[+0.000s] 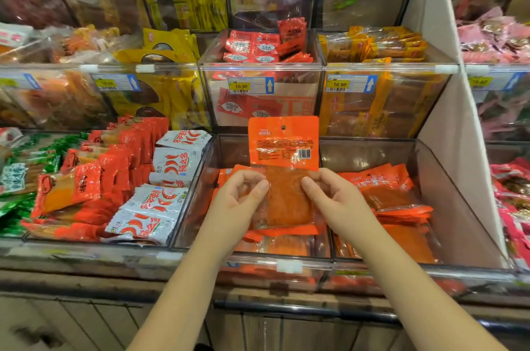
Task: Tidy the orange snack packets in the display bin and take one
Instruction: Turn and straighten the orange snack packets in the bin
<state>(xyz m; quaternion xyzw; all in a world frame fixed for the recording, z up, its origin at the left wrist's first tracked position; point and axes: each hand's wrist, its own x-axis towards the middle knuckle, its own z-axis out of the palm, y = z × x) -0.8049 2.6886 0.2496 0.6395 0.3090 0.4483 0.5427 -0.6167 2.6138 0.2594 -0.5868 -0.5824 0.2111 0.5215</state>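
An orange snack packet (pixel 284 170) stands upright above the clear display bin (pixel 447 187), its printed back with a barcode facing me. My left hand (pixel 238 195) pinches its left edge and my right hand (pixel 332 195) pinches its right edge. Below and to the right, several more orange packets (pixel 387 193) lie in loose stacks inside the same bin, partly hidden by my hands.
A bin with red packets and white chilli-print packets (pixel 160 198) stands to the left. Above are clear bins with red (pixel 252 46) and yellow-orange packets (pixel 378 44) and price tags (pixel 241 86). A white divider wall (pixel 441 121) rises to the right. A wooden counter edge (pixel 286 296) runs in front.
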